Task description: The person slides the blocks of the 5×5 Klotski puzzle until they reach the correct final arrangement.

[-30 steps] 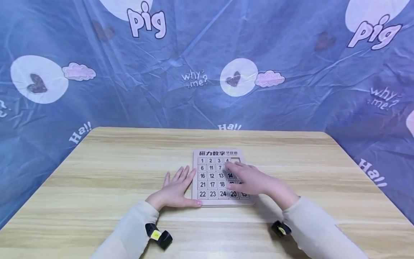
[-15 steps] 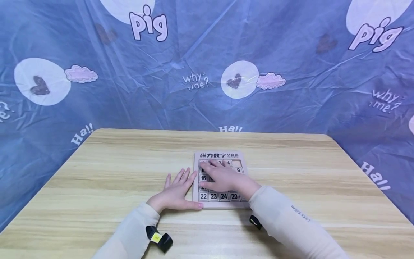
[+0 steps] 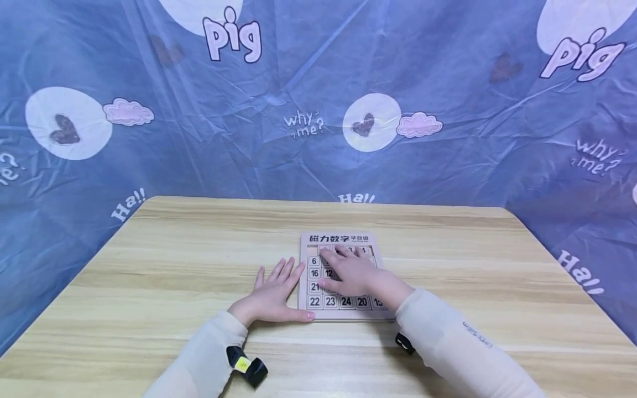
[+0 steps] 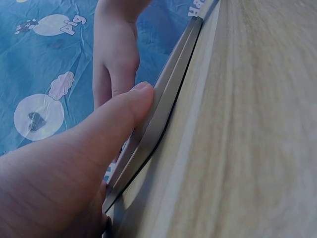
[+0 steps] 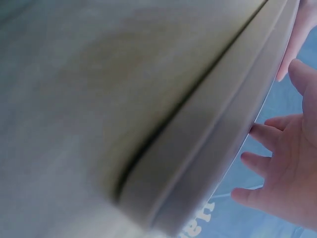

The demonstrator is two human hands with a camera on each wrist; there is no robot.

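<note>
A number sliding puzzle (image 3: 348, 315) lies flat on the table, its square tiles set in rows inside a pale frame. My left hand (image 3: 271, 301) rests spread at its left side, the thumb on the lower left corner and fingertips along the left edge. Over the tiles lies my right hand (image 3: 353, 275), its extended index fingertip at the tile 1 in the top row. That hand hides several middle tiles. A bare slot (image 3: 312, 250) shows at the top left. In the right wrist view, the fingers of the right hand (image 5: 292, 168) reach over the frame's edge.
The wood-grain table (image 3: 174, 265) extends around the puzzle on all sides. Behind it hangs a blue printed cloth (image 3: 308, 66). Each forearm carries a black strapped device, such as the left one (image 3: 247, 367).
My right hand moved left across the puzzle, then slightly right. The top-row tiles shifted right, so the bare slot went from top right to top left. The left hand stayed put.
</note>
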